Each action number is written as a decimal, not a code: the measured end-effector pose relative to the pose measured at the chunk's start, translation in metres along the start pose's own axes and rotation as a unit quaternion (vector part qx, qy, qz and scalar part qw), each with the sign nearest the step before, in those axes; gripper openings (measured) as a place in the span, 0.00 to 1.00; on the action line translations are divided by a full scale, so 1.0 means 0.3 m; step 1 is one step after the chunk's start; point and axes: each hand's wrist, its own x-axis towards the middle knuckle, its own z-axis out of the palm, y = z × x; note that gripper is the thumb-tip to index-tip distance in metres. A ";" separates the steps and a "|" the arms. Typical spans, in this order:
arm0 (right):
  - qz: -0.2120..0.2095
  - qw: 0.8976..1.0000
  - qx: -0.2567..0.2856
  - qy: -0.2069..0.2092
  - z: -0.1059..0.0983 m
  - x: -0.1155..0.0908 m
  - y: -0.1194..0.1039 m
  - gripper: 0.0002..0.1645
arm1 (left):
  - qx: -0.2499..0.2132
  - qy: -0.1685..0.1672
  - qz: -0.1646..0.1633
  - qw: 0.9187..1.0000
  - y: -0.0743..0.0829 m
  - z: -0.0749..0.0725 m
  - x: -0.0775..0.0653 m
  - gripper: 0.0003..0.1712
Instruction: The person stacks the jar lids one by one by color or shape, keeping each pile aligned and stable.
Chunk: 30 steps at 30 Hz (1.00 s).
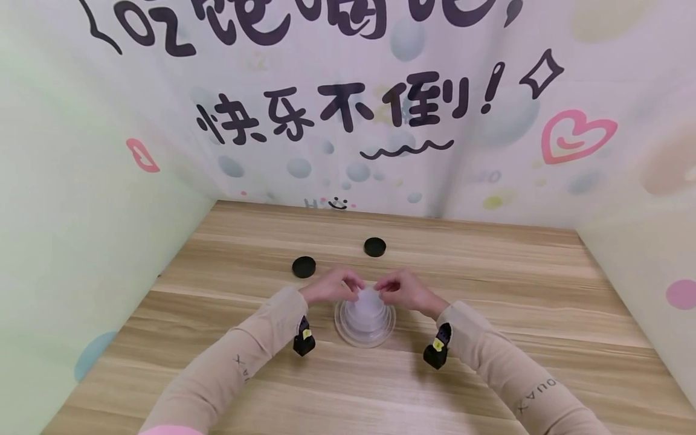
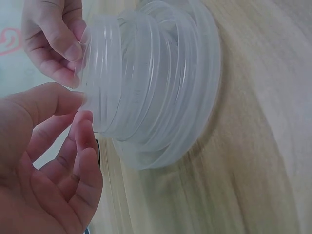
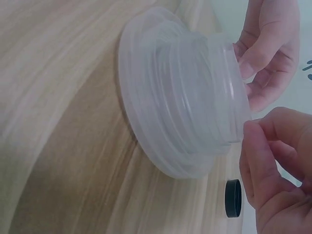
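A stepped stack of round, translucent plastic tiers stands on the wooden table, widest at the bottom and narrowing upward. Whether the tiers are joined or separate pieces cannot be told. My left hand pinches the rim of the topmost tier between thumb and fingertips. Across from it, my right hand pinches the same rim on the other side. In the left wrist view the nested tiers show as close-set rings. Seen from the right wrist, the top tier tilts slightly against those below.
Two round black caps lie beyond the hands, one back left and one farther back. The wooden table ends at a printed backdrop, with pale walls at left and right.
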 end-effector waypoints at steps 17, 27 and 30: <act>-0.004 1.000 -0.004 0.008 0.015 -0.009 0.010 0.10 | -0.018 0.002 0.015 1.000 -0.025 0.009 -0.002 0.13; 0.002 1.000 -0.016 0.008 0.007 -0.019 -0.022 0.10 | -0.019 0.002 0.027 0.999 -0.021 0.010 -0.009 0.13; 0.004 1.000 -0.013 0.008 0.008 -0.014 0.000 0.10 | -0.024 0.003 0.024 0.999 -0.019 0.009 -0.013 0.13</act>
